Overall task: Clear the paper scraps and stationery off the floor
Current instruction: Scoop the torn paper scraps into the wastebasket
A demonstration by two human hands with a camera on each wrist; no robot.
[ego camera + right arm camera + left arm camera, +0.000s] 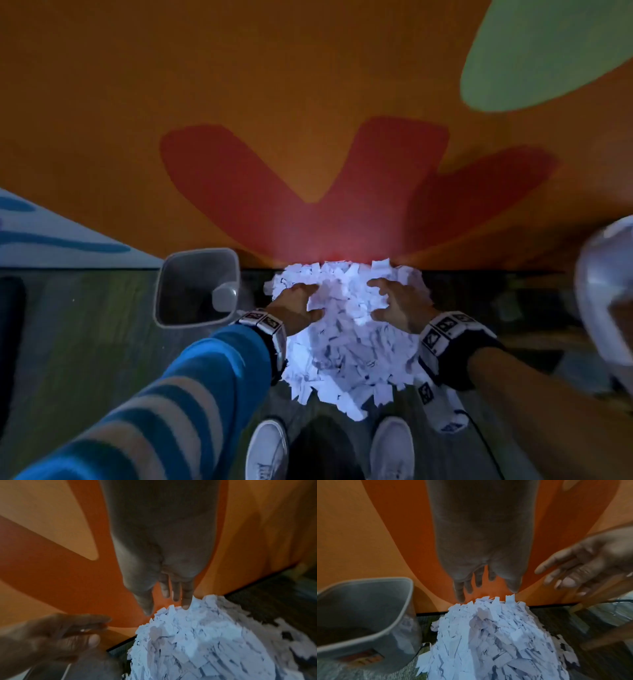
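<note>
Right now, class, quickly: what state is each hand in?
Left hand: open, fingers spread over the heap of white paper scraps, gripping nothing.
Right hand: open, likewise.

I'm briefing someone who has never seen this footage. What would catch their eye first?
First, the bright heap of white paper scraps on the dark floor against the orange wall, right in front of the person's shoes. The left hand and right hand are spread over its top, fingers extended. Just left of the heap stands an open grey bin.

Dim, wide-angle frames; white paper scraps (346,329) glare brightly, edges blurred and warped.
</note>
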